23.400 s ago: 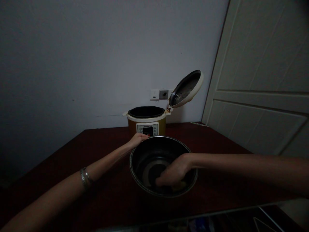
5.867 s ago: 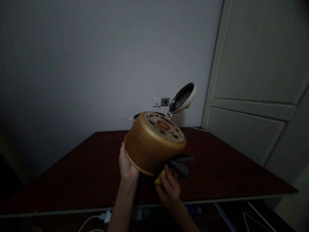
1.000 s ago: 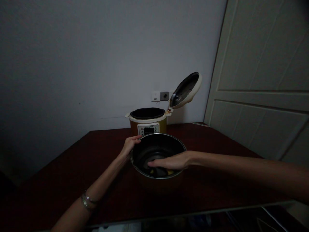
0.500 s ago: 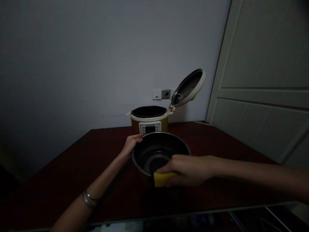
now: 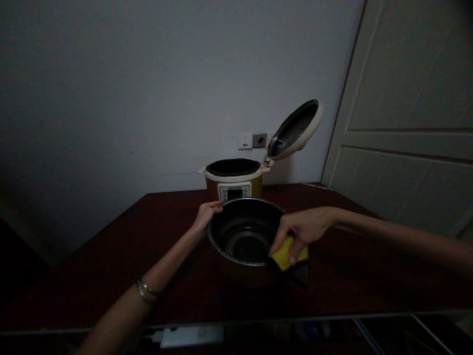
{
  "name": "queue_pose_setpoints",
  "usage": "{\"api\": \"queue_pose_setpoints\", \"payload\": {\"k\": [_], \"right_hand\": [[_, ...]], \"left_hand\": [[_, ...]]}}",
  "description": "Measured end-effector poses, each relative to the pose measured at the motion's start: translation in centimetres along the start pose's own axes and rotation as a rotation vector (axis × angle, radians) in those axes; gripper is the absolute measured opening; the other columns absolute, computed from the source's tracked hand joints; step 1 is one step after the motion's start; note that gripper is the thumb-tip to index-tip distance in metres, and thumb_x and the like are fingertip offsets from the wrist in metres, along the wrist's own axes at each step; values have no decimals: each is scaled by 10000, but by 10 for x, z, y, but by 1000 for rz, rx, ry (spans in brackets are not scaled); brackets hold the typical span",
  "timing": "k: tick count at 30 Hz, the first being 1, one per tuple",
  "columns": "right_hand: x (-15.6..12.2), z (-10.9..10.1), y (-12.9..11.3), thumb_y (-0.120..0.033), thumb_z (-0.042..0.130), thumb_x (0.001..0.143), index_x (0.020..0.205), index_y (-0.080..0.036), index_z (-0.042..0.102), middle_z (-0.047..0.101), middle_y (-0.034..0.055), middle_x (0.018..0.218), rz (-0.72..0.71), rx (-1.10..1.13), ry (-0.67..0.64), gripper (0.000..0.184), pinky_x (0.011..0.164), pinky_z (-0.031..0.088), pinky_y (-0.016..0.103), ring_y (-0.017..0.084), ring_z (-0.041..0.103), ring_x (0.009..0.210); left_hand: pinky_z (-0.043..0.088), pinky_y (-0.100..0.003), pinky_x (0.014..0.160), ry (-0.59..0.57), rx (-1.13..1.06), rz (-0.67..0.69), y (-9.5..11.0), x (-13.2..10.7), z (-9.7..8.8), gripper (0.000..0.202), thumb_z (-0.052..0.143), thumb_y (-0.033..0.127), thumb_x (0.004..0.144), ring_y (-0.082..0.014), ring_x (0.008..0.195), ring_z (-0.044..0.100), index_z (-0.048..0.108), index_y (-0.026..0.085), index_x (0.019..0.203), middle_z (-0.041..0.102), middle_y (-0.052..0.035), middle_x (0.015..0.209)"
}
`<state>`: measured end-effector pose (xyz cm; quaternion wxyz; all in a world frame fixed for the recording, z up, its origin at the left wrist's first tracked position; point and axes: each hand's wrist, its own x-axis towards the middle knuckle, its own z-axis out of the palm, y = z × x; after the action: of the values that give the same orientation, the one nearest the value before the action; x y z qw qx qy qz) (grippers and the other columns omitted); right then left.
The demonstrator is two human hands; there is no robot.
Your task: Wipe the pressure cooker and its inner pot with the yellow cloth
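Note:
A dark inner pot (image 5: 246, 231) with a pale metal rim is tilted toward me above the table. My left hand (image 5: 207, 215) grips its rim at the far left, thumb inside the edge. In my right hand (image 5: 305, 229) is a yellow sponge (image 5: 284, 254) with a dark underside, pinched between thumb and fingers at the pot's near right rim. Behind the pot stands a pressure cooker (image 5: 234, 182), brown-gold with a white rim and a control panel. Its round lid (image 5: 295, 129) stands raised on the hinge at the right.
The dark red table (image 5: 177, 296) reaches back to a pale wall, where sockets (image 5: 252, 141) sit behind the cooker. A panelled door (image 5: 406, 113) rises on the right. Below the table's front edge, a white object (image 5: 192, 336) lies among dim items.
My right hand has carried the sponge from the near side of the rim round to the right. The left hand keeps its hold on the pot. The view has shifted slightly.

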<state>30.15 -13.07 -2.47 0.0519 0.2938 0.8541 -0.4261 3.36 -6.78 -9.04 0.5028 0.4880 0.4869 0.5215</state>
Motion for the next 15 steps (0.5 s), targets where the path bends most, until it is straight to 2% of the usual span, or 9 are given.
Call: {"api": "queue_pose_setpoints", "payload": {"k": [1,3,6,10,12,15], "right_hand": [[6,8,-6,-327,734,647,1092,-180,667,703,5,900,-46,14,-16,473,677,449,177,131,617,776],[19,24,-19,-351,709,687,1149,-178,625,690,5,885,-111,15,61,500,632,437,169,117,599,736],[38,37,-34,-375,705,696,1103,-149,613,644,-10,743,-157,-57,189,475,515,384,166,95,538,605],[58,34,-46,-377,681,728,997,-133,614,600,-18,689,-248,-118,229,369,512,371,173,85,509,573],[64,31,-48,-385,674,732,974,-138,611,592,-17,685,-269,-132,232,352,506,364,173,85,504,570],[71,28,-47,-397,670,734,967,-141,608,572,-24,661,-269,-152,240,352,480,340,172,80,481,545]], "left_hand": [[482,-273,675,5,-3,-4,0,0,0,406,614,68,621,-159,652,628,675,95,1022,720,-69,788],[482,-278,675,13,-9,-11,-1,1,0,414,617,67,620,-159,632,625,671,87,1030,717,-64,750],[475,-273,682,17,-27,-10,-3,3,0,410,621,64,614,-156,634,623,668,76,1022,714,-62,737],[462,-248,704,35,-36,33,-4,4,0,335,648,100,621,-145,678,623,673,87,955,711,-56,778],[465,-253,708,41,-45,45,-4,4,-2,286,645,215,679,-159,717,629,661,87,934,708,-77,824],[482,-286,706,53,-115,-3,-5,2,-13,383,506,366,783,-189,780,641,602,77,1016,685,-144,961]]}}
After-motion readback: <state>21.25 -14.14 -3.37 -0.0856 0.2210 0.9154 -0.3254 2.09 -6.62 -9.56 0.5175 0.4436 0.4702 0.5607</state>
